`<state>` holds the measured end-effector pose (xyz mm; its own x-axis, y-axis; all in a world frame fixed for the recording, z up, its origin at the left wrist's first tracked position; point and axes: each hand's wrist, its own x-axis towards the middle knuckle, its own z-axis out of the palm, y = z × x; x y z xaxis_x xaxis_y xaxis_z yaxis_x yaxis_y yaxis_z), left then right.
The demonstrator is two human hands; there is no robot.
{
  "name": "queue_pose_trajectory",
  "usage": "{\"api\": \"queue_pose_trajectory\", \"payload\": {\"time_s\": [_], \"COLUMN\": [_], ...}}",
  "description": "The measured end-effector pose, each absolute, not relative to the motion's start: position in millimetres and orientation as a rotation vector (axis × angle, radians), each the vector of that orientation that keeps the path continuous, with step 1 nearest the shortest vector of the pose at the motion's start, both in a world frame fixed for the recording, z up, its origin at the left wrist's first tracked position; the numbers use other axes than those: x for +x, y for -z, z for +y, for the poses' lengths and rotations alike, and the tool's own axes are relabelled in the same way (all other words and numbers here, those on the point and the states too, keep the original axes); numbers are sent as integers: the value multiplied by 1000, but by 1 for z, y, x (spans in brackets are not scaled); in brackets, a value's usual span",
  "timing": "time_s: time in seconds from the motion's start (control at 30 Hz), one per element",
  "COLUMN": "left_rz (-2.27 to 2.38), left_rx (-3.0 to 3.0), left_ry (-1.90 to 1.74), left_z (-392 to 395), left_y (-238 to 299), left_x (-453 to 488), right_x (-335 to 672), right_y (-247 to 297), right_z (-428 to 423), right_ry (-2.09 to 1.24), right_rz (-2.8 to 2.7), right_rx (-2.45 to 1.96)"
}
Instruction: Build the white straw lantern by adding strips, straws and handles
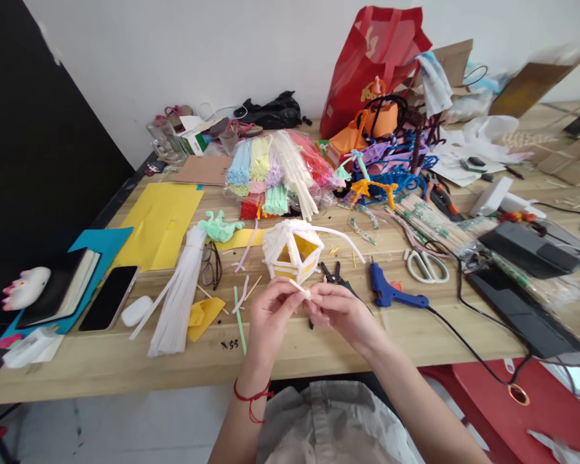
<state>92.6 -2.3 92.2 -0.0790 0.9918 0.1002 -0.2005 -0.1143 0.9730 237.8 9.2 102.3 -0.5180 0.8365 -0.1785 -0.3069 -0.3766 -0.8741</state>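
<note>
My left hand [269, 317] and my right hand [339, 314] meet just above the near edge of the wooden table [430, 335]. Both pinch a short thin stick with a white fuzzy tip [300, 289] between their fingertips. Right behind them stands a small white and yellow lantern-shaped model [292, 250] made of pipe cleaners, with a long white handle arching to the right. A red string circles my left wrist.
White pipe cleaners [176, 303], glasses [211, 265], a phone [109, 298] and yellow paper [160, 222] lie left. Black pliers [336, 274], a blue glue gun [391, 293] with its cord, scissors [428, 265] and a dark laptop [522, 309] lie right. Coloured pipe-cleaner packs [275, 169] and a red bag [374, 61] stand behind.
</note>
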Motion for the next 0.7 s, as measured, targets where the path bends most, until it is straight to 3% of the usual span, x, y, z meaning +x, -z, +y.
{"api": "queue_pose_trajectory", "payload": {"time_s": [0.13,0.3,0.4,0.57,0.7], "left_rz": [1024,970,989,1071,1101], "left_rx": [1210,1414,1402,1280,1274], "left_ry": [-1430,-1369,-1382,-1443,-1482], "left_z": [4,11,11,9,5], "left_y": [-93,-100,-103,-99,-97], "left_x": [86,78,77,83,87], "right_x": [238,238,239,240,241], "right_y": [-101,-105,-108,-112,-112], "right_z": [13,13,9,4,5], "right_ry": [-2384,-2343,-2006,-1151,-797], "right_rz": [-758,-747,-998,-1629,-1888], "right_rx": [-562,-580,-786,-1059,-1013]}}
